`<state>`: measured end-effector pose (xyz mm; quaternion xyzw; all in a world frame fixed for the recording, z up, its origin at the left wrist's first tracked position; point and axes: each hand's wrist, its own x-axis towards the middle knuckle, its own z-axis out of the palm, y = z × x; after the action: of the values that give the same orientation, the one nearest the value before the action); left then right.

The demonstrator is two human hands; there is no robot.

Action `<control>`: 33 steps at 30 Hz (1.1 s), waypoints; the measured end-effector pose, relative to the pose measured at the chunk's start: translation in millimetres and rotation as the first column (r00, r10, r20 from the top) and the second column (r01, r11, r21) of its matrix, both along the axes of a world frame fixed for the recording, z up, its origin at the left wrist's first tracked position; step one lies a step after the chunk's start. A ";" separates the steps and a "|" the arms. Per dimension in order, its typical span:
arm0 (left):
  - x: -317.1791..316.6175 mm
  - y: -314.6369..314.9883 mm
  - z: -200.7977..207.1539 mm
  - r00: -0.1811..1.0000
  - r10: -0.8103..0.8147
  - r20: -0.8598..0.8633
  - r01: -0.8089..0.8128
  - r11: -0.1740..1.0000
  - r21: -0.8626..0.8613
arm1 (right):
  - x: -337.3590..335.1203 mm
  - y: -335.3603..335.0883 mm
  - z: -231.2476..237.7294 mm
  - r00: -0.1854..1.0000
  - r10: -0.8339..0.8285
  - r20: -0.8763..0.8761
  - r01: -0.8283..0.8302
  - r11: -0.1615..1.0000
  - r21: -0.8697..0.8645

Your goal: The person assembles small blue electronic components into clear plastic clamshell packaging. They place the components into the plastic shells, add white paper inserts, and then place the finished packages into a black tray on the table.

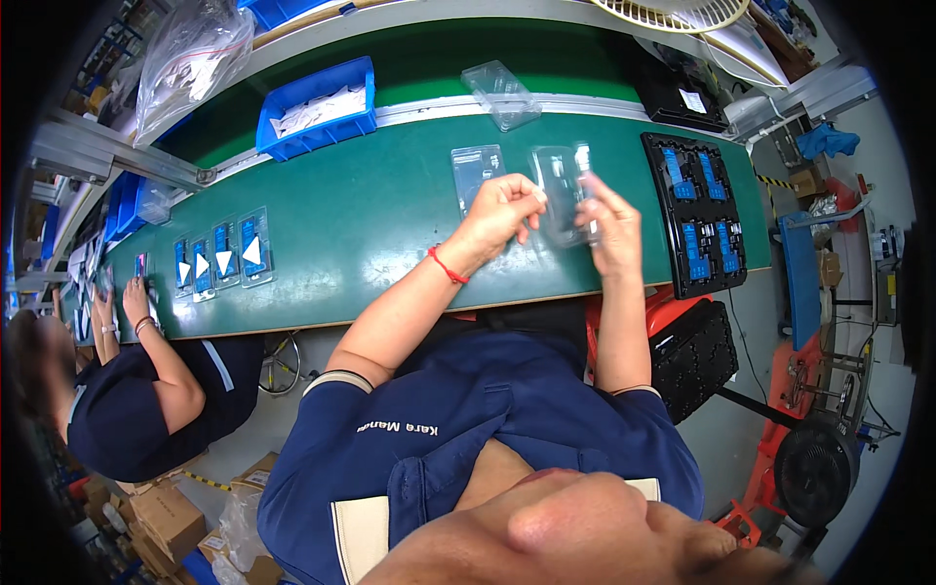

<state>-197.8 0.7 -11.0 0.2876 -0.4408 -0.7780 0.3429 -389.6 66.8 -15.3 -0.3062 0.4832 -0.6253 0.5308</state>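
A clear plastic blister shell is held up over the green table in front of me, slightly blurred. My left hand pinches its left edge between thumb and fingers; a red cord circles that wrist. My right hand is at the shell's right edge, its thumb and fingers closed around the rim there. Behind my left hand, another clear blister shell lies flat on the table. Farther back, a clear plastic tray rests against the rail.
A black tray with several blue parts lies on the right. Leftward stand several packs with blue parts and white triangles. A blue bin of white papers sits at the back. A co-worker's hand works at far left.
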 end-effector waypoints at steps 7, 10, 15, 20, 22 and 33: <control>-11.9 -15.9 5.4 0.909 -0.055 0.414 0.063 0.998 -0.007 | -25.0 -4.4 -11.0 -0.174 -0.109 -0.979 0.414 0.893 -0.173; 5.2 -8.1 18.5 0.807 0.145 0.572 0.002 0.969 -0.248 | 8.6 -10.1 8.1 -0.066 -0.354 -0.933 0.297 0.886 -0.357; 51.6 -21.0 -0.5 0.735 0.676 0.045 -0.578 0.661 -0.479 | 106.9 -31.5 21.8 0.086 -0.202 -0.976 -0.068 0.976 -0.208; 95.2 -21.6 -7.6 0.755 0.611 0.238 -0.574 0.791 -0.210 | 128.7 -59.3 -6.3 0.246 -0.134 -0.960 -0.089 0.983 -0.160; 96.2 -13.0 -15.0 0.853 0.506 0.129 -0.497 0.863 -0.096 | 121.8 -60.7 -9.7 0.519 -0.137 -0.844 -0.160 0.954 -0.253; 90.5 -11.0 -19.7 0.949 0.265 -0.168 -0.262 0.964 0.042 | 113.6 -54.8 -8.9 0.929 0.267 -0.256 -0.317 0.931 -0.182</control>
<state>-107.3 -10.4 -30.6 0.2789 -0.3598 -0.7513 0.4779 -276.0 12.0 -24.1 -0.5014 0.4172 -0.5492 0.5225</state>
